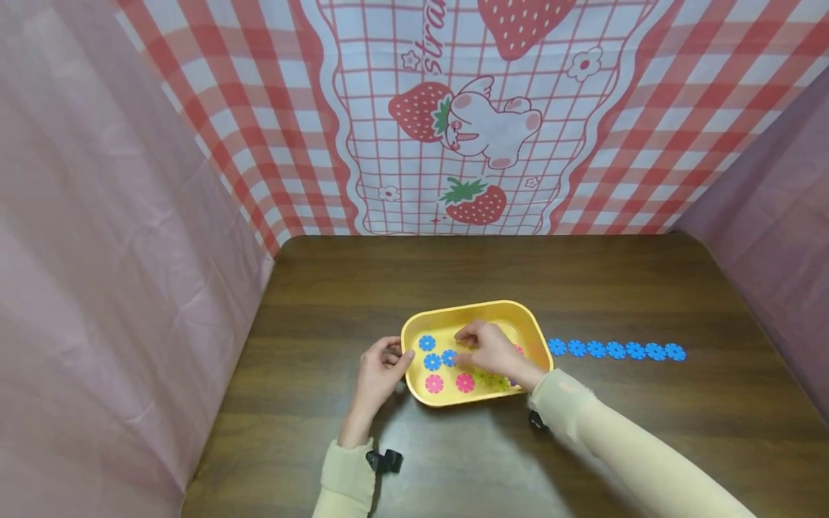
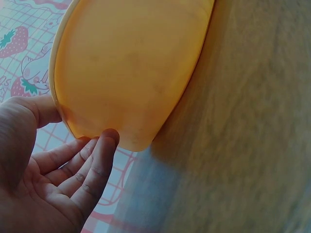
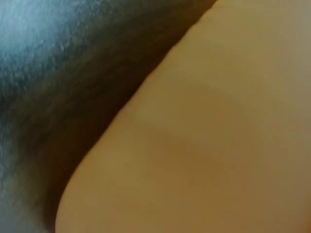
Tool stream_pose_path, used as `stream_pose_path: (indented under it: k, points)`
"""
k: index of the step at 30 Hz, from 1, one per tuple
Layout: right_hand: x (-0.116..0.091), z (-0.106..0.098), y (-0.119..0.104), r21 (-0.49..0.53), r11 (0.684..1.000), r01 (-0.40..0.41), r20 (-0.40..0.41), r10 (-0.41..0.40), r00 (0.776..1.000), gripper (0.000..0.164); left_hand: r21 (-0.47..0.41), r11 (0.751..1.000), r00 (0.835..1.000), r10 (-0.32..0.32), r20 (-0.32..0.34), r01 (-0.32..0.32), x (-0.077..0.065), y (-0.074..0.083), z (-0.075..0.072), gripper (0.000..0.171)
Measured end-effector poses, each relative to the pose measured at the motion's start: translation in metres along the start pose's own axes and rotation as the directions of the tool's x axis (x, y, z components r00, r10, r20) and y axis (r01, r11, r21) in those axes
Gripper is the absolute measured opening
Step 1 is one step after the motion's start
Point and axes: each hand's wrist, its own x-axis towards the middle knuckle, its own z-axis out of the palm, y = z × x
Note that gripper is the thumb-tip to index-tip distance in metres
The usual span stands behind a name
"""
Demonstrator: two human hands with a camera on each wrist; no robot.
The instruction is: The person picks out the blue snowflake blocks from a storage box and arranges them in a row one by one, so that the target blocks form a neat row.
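A yellow plastic tub sits on the wooden table, holding flower-shaped plastic discs. My left hand grips its left end: the thumb hooks over the rim while the fingers lie against the outer wall, as the left wrist view of the tub shows. Inside the tub, my right hand reaches down with thumb and index finger apart, the thumb right at a blue disc. Two more blue discs lie to the left, pink discs nearer the front. Yellow-green discs are partly hidden under the right hand.
Right of the tub, a straight row of several blue discs runs across the table. A strawberry-print checked cloth hangs behind the table, with pink curtains at both sides. Only blurred close surfaces fill the right wrist view.
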Motion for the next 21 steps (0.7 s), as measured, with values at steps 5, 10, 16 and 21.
stream_pose_path:
  k: [5,10,16,21]
  points:
    - [0.0,0.007,-0.002,-0.018,1.0,-0.021,0.004,0.021,1.0,0.035,0.013,1.0,1.0,-0.012,0.004,0.012,0.0,0.0,0.0,0.032]
    - [0.002,0.011,-0.003,-0.056,0.998,-0.013,0.007,0.014,1.0,0.036,0.031,0.999,0.999,-0.035,0.011,0.035,0.0,0.002,0.0,0.031]
    - [0.002,0.019,-0.003,-0.105,0.994,-0.041,0.017,0.043,0.999,0.037,0.013,1.0,1.0,-0.017,0.013,0.017,-0.001,0.001,0.0,0.031]
    - [0.004,0.023,-0.003,-0.15,0.987,-0.054,0.02,0.058,0.998,0.037,-0.011,1.0,1.0,0.005,0.005,-0.005,-0.001,-0.001,0.0,0.032]
